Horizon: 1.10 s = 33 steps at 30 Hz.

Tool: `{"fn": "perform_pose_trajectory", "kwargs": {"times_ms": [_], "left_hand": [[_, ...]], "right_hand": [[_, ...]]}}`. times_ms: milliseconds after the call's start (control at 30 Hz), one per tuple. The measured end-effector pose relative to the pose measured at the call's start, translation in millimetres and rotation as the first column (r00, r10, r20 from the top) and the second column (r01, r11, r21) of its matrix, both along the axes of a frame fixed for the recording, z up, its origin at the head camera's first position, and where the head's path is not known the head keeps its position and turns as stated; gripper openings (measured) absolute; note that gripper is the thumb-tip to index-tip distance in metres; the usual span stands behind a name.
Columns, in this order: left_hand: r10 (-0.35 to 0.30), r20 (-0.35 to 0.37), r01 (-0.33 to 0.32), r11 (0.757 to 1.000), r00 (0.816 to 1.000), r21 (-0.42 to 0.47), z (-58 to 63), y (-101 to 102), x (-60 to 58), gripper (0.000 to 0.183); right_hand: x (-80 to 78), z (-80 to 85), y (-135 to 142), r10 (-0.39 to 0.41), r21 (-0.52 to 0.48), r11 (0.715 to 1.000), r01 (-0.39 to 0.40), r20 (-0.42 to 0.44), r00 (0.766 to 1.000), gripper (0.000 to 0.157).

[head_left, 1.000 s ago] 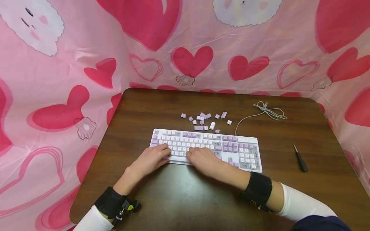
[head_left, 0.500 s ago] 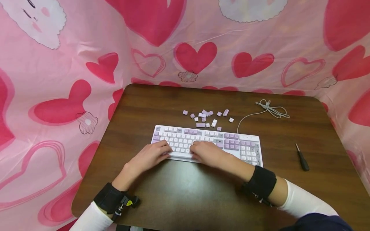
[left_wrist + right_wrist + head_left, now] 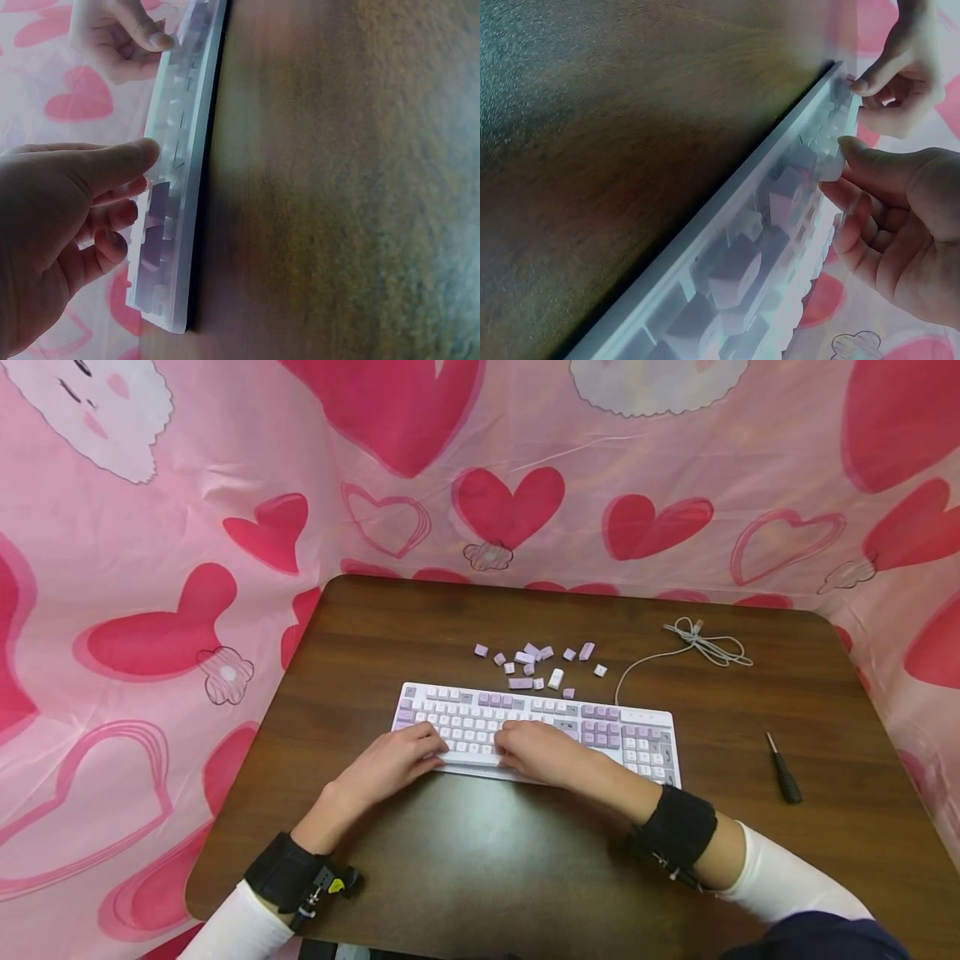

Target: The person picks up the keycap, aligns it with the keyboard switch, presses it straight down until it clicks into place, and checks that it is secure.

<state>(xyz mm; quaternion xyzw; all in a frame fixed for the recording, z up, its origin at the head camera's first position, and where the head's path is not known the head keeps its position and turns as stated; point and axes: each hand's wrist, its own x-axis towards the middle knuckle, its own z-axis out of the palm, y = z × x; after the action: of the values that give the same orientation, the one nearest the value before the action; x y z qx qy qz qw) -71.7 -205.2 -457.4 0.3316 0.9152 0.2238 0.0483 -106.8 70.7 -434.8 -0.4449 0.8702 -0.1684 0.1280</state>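
Observation:
A white full-size keyboard [image 3: 637, 717] with white, lilac and grey keys lies on the desk. At its front row the white space bar [image 3: 471, 760] shows between both hands. My left hand [image 3: 393, 766] pinches near the bar's left end, thumb in front and fingers curled over the keys behind. Toward the other end, my right hand [image 3: 542, 750] does likewise, its thumb tip against a white edge in the right wrist view. The fingertips' exact grip is partly hidden in the head view. Several bottom-row keys lie under the hands.
Loose lilac and white keycaps [image 3: 521, 683] are scattered behind the keyboard. Its bundled cable [image 3: 708, 647] lies at the back right. A black-handled screwdriver [image 3: 784, 777] rests on the right of the brown desk [image 3: 480, 868]. Pink heart-printed cloth [image 3: 375, 427] surrounds the desk.
The head view has shifted slightly. My right hand has tilted so its thumb shows at the front of the keys; the left hand stays nearly in place. Keyboard and loose keycaps have not moved.

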Motion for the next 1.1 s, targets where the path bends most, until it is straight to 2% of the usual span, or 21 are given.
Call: {"fn": "perform_pose_trajectory", "kwargs": {"times_ms": [100,367,533,733,900,1100], "left_hand": [[-0.005,-0.009,0.005,1.0,1.0,0.004,-1.2,0,-0.5,0.019],[-0.013,0.054,0.012,1.0,0.998,0.016,-1.5,-1,-0.3,0.022],[-0.024,0.038,0.024,1.0,0.999,0.019,-0.9,-1,-0.4,0.021],[-0.028,0.011,0.028,1.0,1.0,0.012,-3.3,1,-1.2,0.02],[-0.031,-0.014,0.031,0.999,0.999,0.01,-4.7,3,-1.3,0.015],[-0.043,0.002,0.043,0.999,0.999,0.004,-3.2,6,-1.8,0.011]], "right_hand": [[1.3,-0.4,0,-0.014,0.001,1.0,0.014,-0.019,1.0,0.019],[10.9,-2.3,-6,-0.055,0.032,0.998,0.057,-0.052,0.997,0.015],[18.4,-2.9,-8,-0.06,0.067,0.996,0.065,-0.08,0.995,0.01],[22.6,-5.1,-9,-0.062,0.061,0.995,0.073,-0.167,0.984,0.008],[25.2,-7.9,-11,-0.062,0.064,0.995,0.077,-0.206,0.976,0.008],[33.4,-8.0,-16,-0.053,0.109,0.991,0.083,-0.255,0.965,0.004]]}}
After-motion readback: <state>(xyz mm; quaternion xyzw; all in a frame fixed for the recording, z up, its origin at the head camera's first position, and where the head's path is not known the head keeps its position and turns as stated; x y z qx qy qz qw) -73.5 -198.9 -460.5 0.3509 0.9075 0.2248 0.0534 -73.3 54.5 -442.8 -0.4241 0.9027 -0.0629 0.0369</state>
